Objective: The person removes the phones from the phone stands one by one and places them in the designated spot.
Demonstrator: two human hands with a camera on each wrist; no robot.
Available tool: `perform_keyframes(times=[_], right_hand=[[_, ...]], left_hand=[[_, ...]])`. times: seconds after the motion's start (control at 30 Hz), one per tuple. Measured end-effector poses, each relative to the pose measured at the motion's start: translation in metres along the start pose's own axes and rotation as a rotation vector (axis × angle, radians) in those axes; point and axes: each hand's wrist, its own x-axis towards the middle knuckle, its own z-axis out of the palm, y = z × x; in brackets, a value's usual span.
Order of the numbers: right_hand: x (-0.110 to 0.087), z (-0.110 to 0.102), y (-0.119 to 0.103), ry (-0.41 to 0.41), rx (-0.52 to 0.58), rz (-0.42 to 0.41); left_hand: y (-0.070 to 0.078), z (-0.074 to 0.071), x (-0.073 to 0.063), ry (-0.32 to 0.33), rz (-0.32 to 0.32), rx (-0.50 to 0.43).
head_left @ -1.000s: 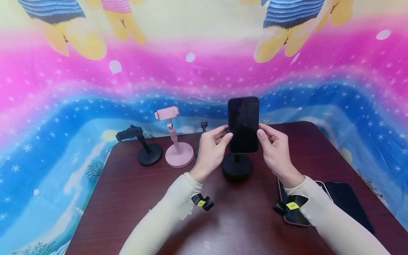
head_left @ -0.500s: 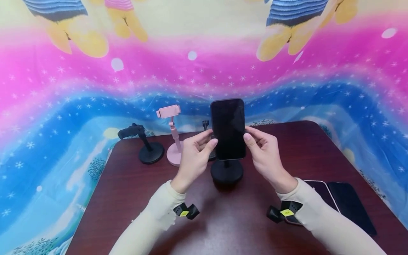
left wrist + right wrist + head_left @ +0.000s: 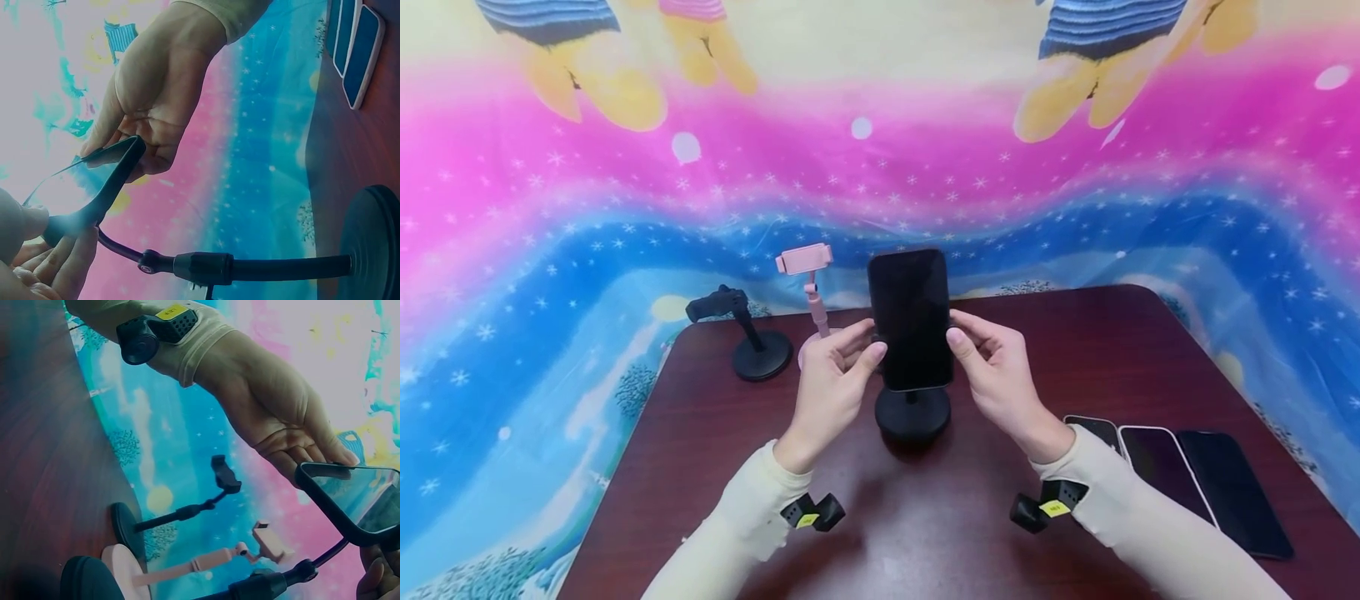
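A black smartphone [image 3: 912, 321] stands upright on a phone stand, dark screen toward me. Below it shows the stand's round black base [image 3: 913, 414], and in the left wrist view its black pole [image 3: 290, 267] and thin neck. My left hand [image 3: 831, 387] pinches the phone's left edge, thumb in front and fingers behind. On the opposite edge, my right hand [image 3: 1003, 379] holds it likewise, at about the same height. The phone hides the stand's clamp in the head view. Both screen edges and the two hands also appear in the right wrist view.
Left of the hands stand another black phone stand [image 3: 762, 354] and a pink one [image 3: 806, 259], its base partly behind my left hand. Several phones lie at the table's right, including a white-edged one [image 3: 1165, 462] and a dark one [image 3: 1236, 492]. A printed cloth [image 3: 880, 183] hangs behind the table.
Both hands, the phone and its stand have moved left and toward me. More of the phones at the right now shows, while the pink stand's base is more covered.
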Motion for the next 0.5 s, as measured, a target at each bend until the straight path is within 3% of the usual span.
perform_keyframes(times=[0.5], right_hand=[[-0.010, 0.017, 0.017, -0.074, 0.035, -0.012]], left_hand=[[-0.014, -0.013, -0.020, 0.026, -0.027, 0.001]])
